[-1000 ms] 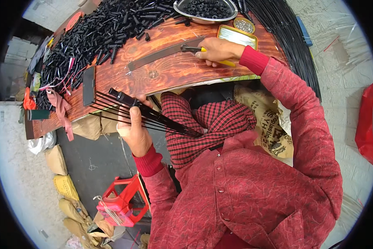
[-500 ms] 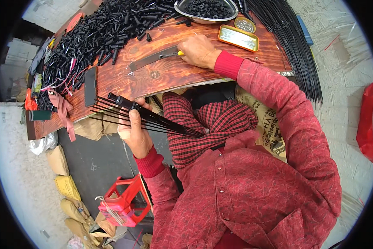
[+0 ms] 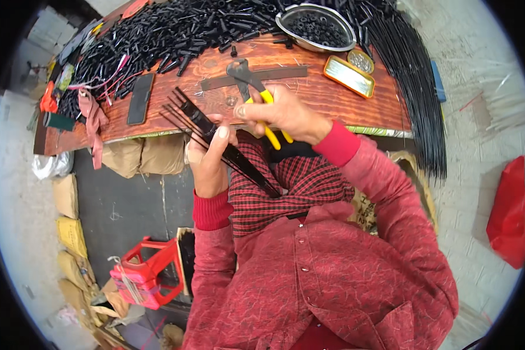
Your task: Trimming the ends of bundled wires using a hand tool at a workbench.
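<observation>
My left hand (image 3: pixel 211 166) is closed around a bundle of thin black rods set about a thicker black tube (image 3: pixel 245 165), like a folded umbrella frame. It slants, with its lower end resting on my checked lap and the rod tips fanned out above my hand. My right hand (image 3: pixel 291 114) grips yellow-handled pliers (image 3: pixel 267 96) just to the right, apart from the bundle. The dark jaws are spread over the table. Beneath them a flat metal strip (image 3: pixel 283 73) lies on the reddish wooden tabletop (image 3: pixel 175 102).
A heap of short black tubular parts (image 3: pixel 175 35) covers the table's far side. Beyond my right hand stand a metal bowl (image 3: pixel 318 48) of small black pieces, a rectangular tin (image 3: pixel 349 77) and a round tin (image 3: pixel 360 60). Long black rods (image 3: pixel 414 105) hang over the right edge. A phone (image 3: pixel 140 99) lies left.
My right hand has drawn back toward my left hand, and the pliers now show, lifted off the table with jaws apart. The bundle stays in my left hand. The whole view has shifted.
</observation>
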### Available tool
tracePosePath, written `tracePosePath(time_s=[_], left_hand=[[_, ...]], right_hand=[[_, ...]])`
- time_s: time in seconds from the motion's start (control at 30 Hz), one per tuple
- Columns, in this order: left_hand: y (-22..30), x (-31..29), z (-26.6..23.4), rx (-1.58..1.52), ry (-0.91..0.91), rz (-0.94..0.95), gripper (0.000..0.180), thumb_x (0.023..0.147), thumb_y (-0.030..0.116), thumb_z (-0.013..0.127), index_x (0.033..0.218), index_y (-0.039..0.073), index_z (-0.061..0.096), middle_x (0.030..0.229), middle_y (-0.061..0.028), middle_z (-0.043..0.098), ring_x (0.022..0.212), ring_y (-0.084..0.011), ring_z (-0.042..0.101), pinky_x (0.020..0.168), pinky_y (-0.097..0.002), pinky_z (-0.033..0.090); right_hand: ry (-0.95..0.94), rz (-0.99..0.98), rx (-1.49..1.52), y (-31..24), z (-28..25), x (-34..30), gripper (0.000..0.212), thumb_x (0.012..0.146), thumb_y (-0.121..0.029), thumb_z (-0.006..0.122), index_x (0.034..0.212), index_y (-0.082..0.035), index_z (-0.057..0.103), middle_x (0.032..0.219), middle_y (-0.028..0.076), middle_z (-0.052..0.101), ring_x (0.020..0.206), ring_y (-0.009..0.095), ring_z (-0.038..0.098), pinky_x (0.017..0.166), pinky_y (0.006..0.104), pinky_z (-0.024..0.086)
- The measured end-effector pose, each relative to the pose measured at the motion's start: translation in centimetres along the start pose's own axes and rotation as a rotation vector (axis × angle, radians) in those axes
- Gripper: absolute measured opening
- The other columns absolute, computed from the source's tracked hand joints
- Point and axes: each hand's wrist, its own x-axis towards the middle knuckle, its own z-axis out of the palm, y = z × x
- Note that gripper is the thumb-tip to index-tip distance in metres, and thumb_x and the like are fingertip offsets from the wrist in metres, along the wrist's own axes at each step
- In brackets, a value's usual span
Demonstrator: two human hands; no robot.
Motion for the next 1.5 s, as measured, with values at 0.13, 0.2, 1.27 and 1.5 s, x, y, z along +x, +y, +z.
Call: tracePosePath(time_s=[0.13, 0.2, 1.27, 1.5], left_hand=[[-0.1, -0.1, 0.1, 0.032, 0.025, 0.004, 0.029, 0.085, 0.008, 0.072, 0.108, 0.0, 0.057, 0.085, -0.0045, 0.062, 0.076, -0.0124, 0.057, 0.072, -0.026, 0.046], [0.3, -0.4, 0.0, 0.034, 0.049, 0.003, 0.028, 0.084, 0.007, 0.073, 0.107, 0.0, 0.058, 0.085, -0.0045, 0.063, 0.075, -0.0126, 0.057, 0.071, -0.026, 0.046], [2.4, -2.4, 1.3, 0.296, -0.18, 0.008, 0.049, 0.091, 0.005, 0.059, 0.136, -0.004, 0.041, 0.102, -0.0035, 0.057, 0.097, -0.0138, 0.057, 0.09, -0.03, 0.046], [2.8, -2.8, -0.2, 0.417, -0.231, -0.097, 0.057, 0.089, -0.003, 0.046, 0.144, -0.003, 0.035, 0.105, -0.0022, 0.055, 0.093, -0.0087, 0.05, 0.087, -0.0239, 0.041]], right_hand=[[-0.044, -0.072, 0.015, -0.9, 2.4, -1.6, 0.019, 0.087, -0.018, 0.069, 0.087, 0.001, 0.068, 0.069, 0.003, 0.064, 0.058, 0.009, 0.057, 0.054, 0.0225, 0.045], [0.04, -0.191, -0.125, -1.2, 2.9, -1.9, 0.017, 0.089, -0.018, 0.069, 0.09, -0.002, 0.068, 0.068, 0.0, 0.059, 0.06, 0.007, 0.054, 0.052, 0.0225, 0.041], [0.206, -0.154, -0.085, 1.6, 4.1, -4.5, 0.03, 0.091, -0.031, 0.066, 0.085, -0.003, 0.064, 0.065, 0.0, 0.059, 0.056, 0.006, 0.053, 0.05, 0.0218, 0.042], [0.208, -0.14, 0.005, 2.4, 5.0, -4.2, 0.03, 0.091, -0.03, 0.065, 0.079, -0.003, 0.064, 0.063, 0.001, 0.059, 0.054, 0.006, 0.053, 0.047, 0.0223, 0.04]])
